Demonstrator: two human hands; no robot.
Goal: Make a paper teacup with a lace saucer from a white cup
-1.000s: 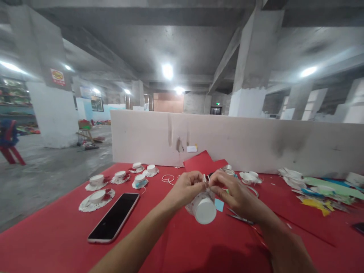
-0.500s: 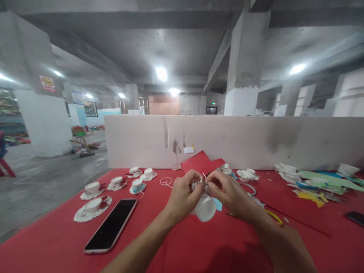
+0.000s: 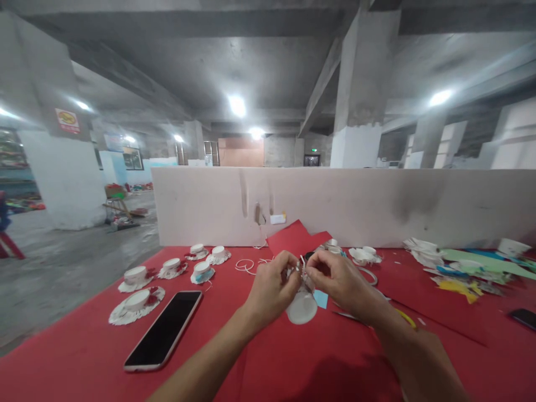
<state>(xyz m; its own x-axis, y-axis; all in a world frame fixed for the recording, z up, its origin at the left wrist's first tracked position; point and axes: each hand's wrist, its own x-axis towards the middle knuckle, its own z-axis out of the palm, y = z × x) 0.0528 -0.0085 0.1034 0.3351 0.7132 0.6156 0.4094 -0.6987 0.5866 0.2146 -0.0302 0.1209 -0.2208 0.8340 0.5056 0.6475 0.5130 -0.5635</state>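
Red tabletop: six upturned, frilled white paper cups stand left of one tilted white paper cup, edge pinched by the left hand; the right hand's grip alongside is unclear.

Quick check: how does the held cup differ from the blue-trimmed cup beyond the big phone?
The held cup is up in the left hand; the blue-trimmed cup rests on the red table. The held cup tilts, its base facing this way; the blue-trimmed cup sits base up. The blue-trimmed cup shows blue; the held cup shows none. Both are whitish with round bases.
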